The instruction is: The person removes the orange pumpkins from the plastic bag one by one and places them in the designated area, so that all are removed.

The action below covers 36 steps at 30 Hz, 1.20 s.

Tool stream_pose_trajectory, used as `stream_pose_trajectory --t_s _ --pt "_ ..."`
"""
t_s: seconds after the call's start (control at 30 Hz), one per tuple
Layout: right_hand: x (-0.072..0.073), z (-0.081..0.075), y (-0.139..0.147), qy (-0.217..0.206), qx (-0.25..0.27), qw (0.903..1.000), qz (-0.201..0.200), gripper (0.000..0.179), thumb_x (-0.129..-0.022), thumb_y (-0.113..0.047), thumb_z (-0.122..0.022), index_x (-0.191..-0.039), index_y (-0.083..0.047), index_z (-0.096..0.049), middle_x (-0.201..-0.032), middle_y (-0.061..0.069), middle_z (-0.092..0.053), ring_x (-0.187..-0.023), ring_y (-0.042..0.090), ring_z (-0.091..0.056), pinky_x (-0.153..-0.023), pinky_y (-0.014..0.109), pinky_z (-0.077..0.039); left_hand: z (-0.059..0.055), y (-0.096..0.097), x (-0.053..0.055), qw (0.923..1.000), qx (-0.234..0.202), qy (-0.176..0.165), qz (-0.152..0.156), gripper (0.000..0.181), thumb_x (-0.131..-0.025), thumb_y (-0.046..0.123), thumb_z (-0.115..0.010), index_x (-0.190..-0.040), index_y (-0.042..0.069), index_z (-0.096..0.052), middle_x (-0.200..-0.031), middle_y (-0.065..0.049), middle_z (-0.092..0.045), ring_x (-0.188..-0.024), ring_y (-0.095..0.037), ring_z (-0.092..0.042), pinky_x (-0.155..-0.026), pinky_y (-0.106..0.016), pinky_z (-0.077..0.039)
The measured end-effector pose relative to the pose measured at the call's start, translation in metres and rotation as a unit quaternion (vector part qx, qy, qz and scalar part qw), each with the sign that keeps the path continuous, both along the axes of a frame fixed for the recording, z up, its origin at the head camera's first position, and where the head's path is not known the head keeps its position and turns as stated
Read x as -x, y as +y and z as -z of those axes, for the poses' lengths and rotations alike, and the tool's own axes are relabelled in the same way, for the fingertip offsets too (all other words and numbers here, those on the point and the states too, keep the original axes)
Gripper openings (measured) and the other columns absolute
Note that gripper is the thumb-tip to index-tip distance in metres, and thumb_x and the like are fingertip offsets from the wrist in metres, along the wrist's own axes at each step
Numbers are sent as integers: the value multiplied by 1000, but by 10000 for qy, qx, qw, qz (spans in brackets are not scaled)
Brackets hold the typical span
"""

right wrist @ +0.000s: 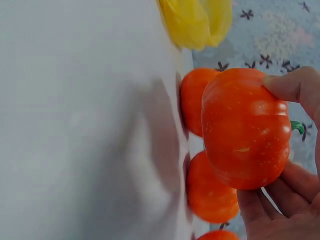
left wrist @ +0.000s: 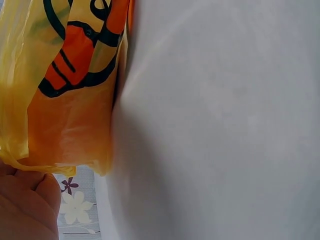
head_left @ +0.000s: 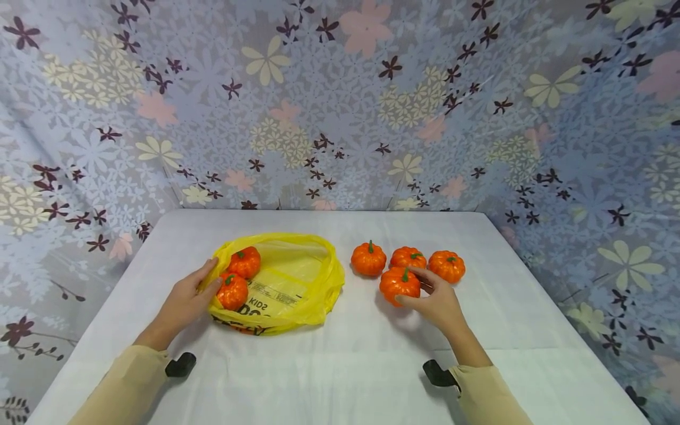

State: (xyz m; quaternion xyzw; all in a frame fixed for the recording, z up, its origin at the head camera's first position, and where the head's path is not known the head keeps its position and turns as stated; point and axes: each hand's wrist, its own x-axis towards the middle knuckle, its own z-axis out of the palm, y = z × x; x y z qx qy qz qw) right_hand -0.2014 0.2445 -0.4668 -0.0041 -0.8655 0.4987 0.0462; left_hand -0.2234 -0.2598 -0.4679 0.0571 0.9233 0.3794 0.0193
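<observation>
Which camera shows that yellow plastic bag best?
The head view: it shows nearly all the yellow plastic bag, its open mouth and two orange pumpkins inside. The left wrist view shows only part of its printed side; the right wrist, just one portion.

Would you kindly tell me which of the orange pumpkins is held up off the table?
The pumpkin gripped by the right hand; three others rest on the white table behind it, and two more lie inside the yellow bag.

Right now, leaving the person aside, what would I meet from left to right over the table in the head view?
Yellow plastic bag with two pumpkins inside, leftmost pumpkin of the back row, held pumpkin, rightmost pumpkin of that row.
</observation>
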Motion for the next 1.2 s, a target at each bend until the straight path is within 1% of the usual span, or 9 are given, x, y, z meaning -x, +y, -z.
stream_pose_trajectory --t_s 0.13,0.2,0.33,0.43,0.6,0.77,1.0,1.2 --pt "-7 3 12 -144 10 9998 111 74 -82 -26 -86 -143 -2 -53 -146 23 -49 -134 42 -47 -110 51 -41 0 1 -1 10000 -10 -30 -32 73 -105 49 -45 -161 8 -21 -164 -21 -15 -148 -48 -15 -116 -65 -18" --pt "-10 6 18 -169 -12 9997 159 74 -83 -26 -86 -143 -1 -52 -147 24 -48 -134 43 -46 -110 51 -40 1 1 -2 10000 -29 -26 -34 73 -105 49 -45 -161 8 -21 -164 -22 -15 -148 -48 -15 -116 -65 -18" --pt "-16 13 32 -143 -76 9996 238 73 -83 -25 -85 -144 -1 -52 -147 24 -49 -134 41 -46 -111 51 -39 1 0 -2 10000 -23 31 -14 72 -106 48 -45 -161 8 -22 -163 -23 -17 -147 -48 -16 -116 -65 -19" --pt "-21 19 43 -205 -127 9992 324 75 -83 -27 -85 -145 -1 -50 -148 23 -48 -135 40 -45 -112 51 -38 0 0 -2 10000 -15 88 10 71 -106 48 -45 -160 8 -22 -163 -23 -18 -147 -49 -17 -116 -65 -19" --pt "-27 18 59 -444 -243 9967 634 83 -84 -33 -84 -148 2 -44 -150 26 -43 -137 44 -41 -112 54 -38 -2 2 -1 9999 -35 99 27 71 -106 47 -46 -160 8 -23 -163 -22 -19 -147 -48 -18 -115 -65 -20" --pt "-32 19 75 -496 -287 9948 844 85 -85 -34 -83 -149 2 -43 -152 27 -40 -138 46 -39 -111 54 -38 -2 2 0 10000 -34 28 12 71 -106 47 -45 -161 9 -22 -163 -22 -19 -147 -48 -17 -116 -65 -20" --pt "-35 21 90 -479 -238 9940 959 84 -86 -37 -82 -150 2 -42 -152 27 -40 -138 46 -41 -110 52 -39 0 4 1 10000 -51 -18 -8 71 -106 47 -45 -161 9 -22 -163 -21 -19 -147 -48 -17 -116 -65 -19" --pt "-34 21 93 -624 -176 9932 968 85 -87 -34 -81 -152 2 -39 -154 27 -37 -139 46 -39 -110 51 -39 1 6 0 9999 -113 -24 -5 71 -105 49 -46 -161 10 -23 -164 -21 -19 -148 -48 -17 -116 -65 -19"
